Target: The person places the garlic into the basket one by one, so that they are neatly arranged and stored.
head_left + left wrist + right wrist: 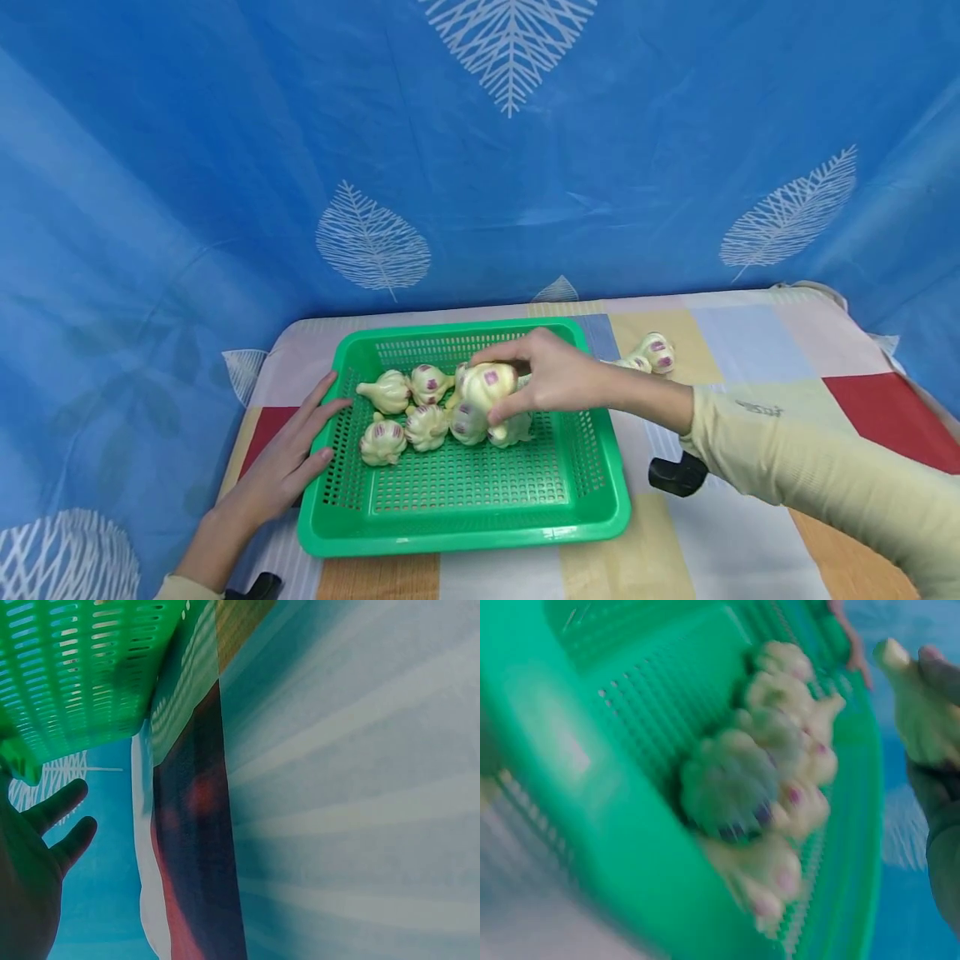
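In the head view a green plastic basket (465,533) with slotted walls holds several whitish, purple-marked garlic bulbs (382,442), grouped toward its far half. My right hand (551,375) grips one garlic bulb (489,385) between thumb and fingers, above the others; the right wrist view shows this held garlic bulb (922,712) raised over the rim. My left hand (281,458) rests on the basket's left rim with its fingers extended. Two of those fingers (71,844) stretch out beside the basket wall (82,675) in the left wrist view.
More garlic bulbs (657,353) lie on the table right of the basket, partly behind my right forearm. A patchwork cloth (735,342) covers the table. A blue curtain with white leaf prints (525,208) hangs behind and at the sides.
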The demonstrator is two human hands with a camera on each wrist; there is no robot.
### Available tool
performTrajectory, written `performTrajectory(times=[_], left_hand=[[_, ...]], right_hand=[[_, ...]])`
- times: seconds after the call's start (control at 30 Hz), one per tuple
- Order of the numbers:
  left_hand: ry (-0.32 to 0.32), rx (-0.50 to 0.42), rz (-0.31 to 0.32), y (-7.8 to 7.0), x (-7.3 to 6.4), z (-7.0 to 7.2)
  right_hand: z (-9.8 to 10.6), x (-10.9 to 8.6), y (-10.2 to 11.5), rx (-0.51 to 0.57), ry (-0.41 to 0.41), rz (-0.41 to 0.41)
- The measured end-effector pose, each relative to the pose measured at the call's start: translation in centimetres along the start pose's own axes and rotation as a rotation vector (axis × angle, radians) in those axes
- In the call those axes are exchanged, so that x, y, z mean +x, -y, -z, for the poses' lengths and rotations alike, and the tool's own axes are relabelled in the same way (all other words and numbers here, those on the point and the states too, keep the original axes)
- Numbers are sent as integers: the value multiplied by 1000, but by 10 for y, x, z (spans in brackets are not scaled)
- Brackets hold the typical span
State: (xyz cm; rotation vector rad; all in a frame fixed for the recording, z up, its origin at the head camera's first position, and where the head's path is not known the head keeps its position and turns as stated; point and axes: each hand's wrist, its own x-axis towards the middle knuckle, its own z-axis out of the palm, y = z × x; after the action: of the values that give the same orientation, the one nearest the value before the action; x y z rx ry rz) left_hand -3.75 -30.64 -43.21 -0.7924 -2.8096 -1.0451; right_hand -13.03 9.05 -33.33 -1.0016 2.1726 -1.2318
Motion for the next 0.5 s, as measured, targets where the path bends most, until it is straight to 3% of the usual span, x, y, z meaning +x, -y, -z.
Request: performTrajectory(times=[0.1,0.23,0.5], left_hand=[[-8,-2,3,1,-2,0],[0,22,17,1,-3,1],[8,31,18,3,0,-1]], right_hand=[[-20,18,1,-42,126,81],[-45,41,3,-113,237,186],[-88,71,1,-238,413,285]])
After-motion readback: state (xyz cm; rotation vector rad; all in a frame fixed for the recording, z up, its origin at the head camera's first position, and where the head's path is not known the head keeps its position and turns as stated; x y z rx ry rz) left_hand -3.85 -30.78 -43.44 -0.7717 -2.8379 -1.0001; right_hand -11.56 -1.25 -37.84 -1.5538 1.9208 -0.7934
